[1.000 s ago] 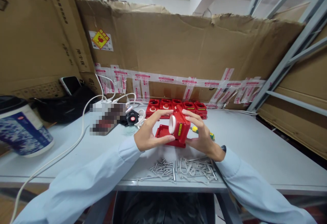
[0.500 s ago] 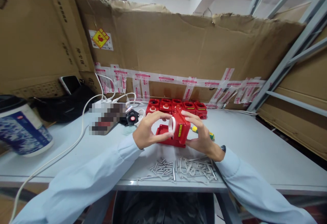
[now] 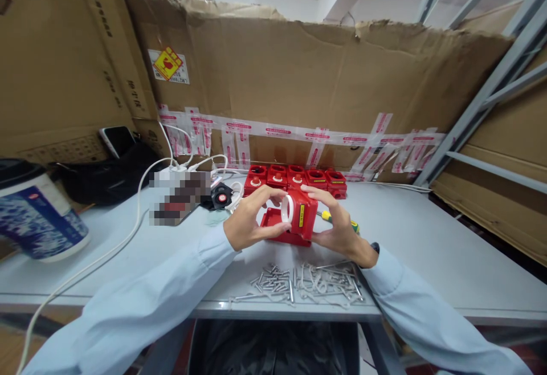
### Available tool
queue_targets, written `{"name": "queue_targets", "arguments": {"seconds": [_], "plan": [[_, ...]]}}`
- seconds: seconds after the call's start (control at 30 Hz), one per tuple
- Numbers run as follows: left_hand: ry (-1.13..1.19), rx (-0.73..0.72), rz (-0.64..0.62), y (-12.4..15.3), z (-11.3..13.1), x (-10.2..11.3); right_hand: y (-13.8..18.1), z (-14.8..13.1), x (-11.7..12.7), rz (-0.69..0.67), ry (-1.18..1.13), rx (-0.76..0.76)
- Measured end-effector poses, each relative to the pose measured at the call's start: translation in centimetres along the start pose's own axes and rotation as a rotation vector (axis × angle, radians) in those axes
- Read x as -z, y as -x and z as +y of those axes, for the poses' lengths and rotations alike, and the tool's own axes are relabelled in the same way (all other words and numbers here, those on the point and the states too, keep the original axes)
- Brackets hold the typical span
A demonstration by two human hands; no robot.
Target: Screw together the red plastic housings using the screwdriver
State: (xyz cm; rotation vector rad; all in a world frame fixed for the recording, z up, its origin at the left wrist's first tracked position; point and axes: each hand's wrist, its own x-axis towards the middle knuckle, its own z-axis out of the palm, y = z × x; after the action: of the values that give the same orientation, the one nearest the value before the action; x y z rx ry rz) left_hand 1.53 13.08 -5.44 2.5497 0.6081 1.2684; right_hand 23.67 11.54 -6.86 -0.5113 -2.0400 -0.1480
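Observation:
Between both hands is a red box-shaped housing with a yellow label on its side, tilted with a white ring facing left. My left hand curves its thumb and fingers around the ring's edge. From the right, my right hand grips the housing, fingers on top and thumb low. Under it on the table lies another red part, a shallow open piece, partly covered. A screwdriver with a yellow-green handle lies behind my right hand, its shaft partly hidden.
A row of several red housings stands along the cardboard wall. Loose screws and a heap of metal pins with pale strips lie at the front edge. To the left are a power strip, cables and a large blue-white cup.
The housing has tipped very slightly between my hands. Both hands keep nearly the same place and grip.

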Motion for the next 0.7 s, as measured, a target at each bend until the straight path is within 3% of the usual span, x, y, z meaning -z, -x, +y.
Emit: {"name": "queue_targets", "arguments": {"seconds": [0.13, 0.47, 0.7], "plan": [[-0.019, -0.087, 0.05, 0.0, 0.1, 0.1, -0.1, -0.3, 0.2, -0.002, -0.062, -0.05], [-0.134, -0.346, 0.096, 0.2, 0.9, 0.4, -0.5, -0.8, 1.2, -0.101, -0.446, -0.403], [-0.284, -0.498, 0.066, 0.4, 2.0, 0.9, -0.7, -0.9, 1.4, -0.179, -0.705, -0.443]]}}
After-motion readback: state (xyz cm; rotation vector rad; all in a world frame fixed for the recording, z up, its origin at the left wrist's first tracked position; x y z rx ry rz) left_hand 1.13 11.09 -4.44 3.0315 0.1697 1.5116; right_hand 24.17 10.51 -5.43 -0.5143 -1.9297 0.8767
